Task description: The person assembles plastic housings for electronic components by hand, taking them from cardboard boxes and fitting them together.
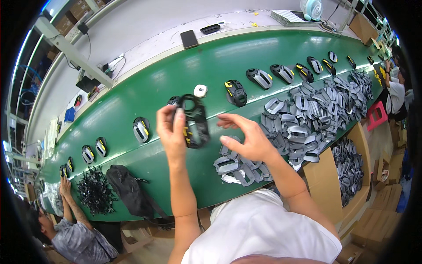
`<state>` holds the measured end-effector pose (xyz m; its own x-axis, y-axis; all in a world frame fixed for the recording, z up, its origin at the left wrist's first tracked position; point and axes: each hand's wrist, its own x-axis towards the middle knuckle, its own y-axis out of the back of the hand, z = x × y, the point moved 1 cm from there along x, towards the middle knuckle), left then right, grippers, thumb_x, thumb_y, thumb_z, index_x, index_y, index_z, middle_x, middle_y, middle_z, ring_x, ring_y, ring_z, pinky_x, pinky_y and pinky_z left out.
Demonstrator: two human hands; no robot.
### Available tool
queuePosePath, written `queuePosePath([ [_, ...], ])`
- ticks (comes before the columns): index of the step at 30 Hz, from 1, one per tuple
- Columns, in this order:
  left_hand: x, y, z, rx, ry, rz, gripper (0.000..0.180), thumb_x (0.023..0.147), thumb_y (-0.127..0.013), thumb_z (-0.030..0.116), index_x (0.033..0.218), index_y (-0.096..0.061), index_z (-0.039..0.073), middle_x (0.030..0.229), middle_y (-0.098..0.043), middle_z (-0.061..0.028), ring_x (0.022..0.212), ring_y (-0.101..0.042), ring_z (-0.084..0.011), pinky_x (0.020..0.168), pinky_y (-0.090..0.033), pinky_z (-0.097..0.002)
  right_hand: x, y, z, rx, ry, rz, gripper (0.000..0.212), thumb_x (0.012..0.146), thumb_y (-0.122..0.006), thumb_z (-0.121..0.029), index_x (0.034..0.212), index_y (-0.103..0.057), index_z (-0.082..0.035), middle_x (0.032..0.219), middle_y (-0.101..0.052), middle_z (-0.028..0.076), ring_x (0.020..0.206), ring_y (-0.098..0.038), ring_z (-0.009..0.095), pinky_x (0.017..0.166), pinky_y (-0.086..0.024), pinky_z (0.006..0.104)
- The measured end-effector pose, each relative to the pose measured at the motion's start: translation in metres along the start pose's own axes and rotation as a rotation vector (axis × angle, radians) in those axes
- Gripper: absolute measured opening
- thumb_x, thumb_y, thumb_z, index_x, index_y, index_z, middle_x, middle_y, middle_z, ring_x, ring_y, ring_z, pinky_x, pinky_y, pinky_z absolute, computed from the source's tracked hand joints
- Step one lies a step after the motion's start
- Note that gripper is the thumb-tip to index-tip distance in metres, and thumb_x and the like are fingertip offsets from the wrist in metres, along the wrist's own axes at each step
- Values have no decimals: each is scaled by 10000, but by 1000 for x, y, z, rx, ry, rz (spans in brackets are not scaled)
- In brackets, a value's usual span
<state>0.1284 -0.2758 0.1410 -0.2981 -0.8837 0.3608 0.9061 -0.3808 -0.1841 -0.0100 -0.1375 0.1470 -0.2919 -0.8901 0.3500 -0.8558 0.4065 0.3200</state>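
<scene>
My left hand [172, 130] grips a black plastic shell [196, 121] by its left edge, above the green work surface [184, 169]. The shell is oblong, with an opening near its top and yellow pieces low on its left side; it is slightly blurred. Just right of it, my right hand [246, 137] is open, its fingers apart and nothing in them. Below that hand spreads a pile of loose grey plastic covers [246, 169]. Behind my left hand, a similar black-and-grey unit [174, 100] is partly hidden. A small white round object [200, 91] lies close by.
Black units with grey covers [260, 78] stand in a row along the surface. A larger heap of grey covers [307, 114] fills the right. Left lie a black bag [129, 187] and small black parts [95, 189]. A cardboard box [323, 180] stands right; co-workers sit at both ends.
</scene>
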Motion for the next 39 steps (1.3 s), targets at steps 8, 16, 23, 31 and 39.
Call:
queuePosePath([
  [8,59,82,-81,1603,-151,318,584,716,-672,523,1002,-562,26,1012,-531,-150,942,-490,-320,755,-401,-440,-27,41,25,-351,-112,52,412,777,-629,-155,1145,-534,6,1070,-589,135,978,-572,242,870,-441,341],
  [16,72,-7,-113,1505,-191,-197,569,730,-618,560,957,-648,39,1064,-576,-137,1034,-507,-304,829,-407,-448,-36,45,27,-329,-145,-25,384,786,-618,-196,1109,-544,-1,1087,-574,134,1033,-536,285,881,-422,364],
  [23,74,-18,-153,1368,-101,-244,527,686,-747,356,1025,-551,3,1046,-581,-160,1032,-522,-323,834,-419,-439,-47,49,15,-326,-124,13,379,778,-627,-165,1114,-553,-8,1043,-612,120,996,-577,250,856,-439,344],
  [31,-13,-62,-37,450,-148,-450,486,663,-762,145,1043,-505,-14,944,-618,-154,866,-625,-265,738,-491,-343,-32,34,27,39,-207,156,409,792,-667,-180,1126,-529,11,996,-634,120,911,-621,188,763,-492,307],
  [39,-35,-60,7,314,-99,-614,528,682,-739,122,1138,-497,13,1044,-573,-111,968,-565,-212,771,-451,-312,-29,30,34,431,-205,165,310,819,-670,-146,1052,-568,31,941,-642,77,826,-613,104,729,-502,251],
])
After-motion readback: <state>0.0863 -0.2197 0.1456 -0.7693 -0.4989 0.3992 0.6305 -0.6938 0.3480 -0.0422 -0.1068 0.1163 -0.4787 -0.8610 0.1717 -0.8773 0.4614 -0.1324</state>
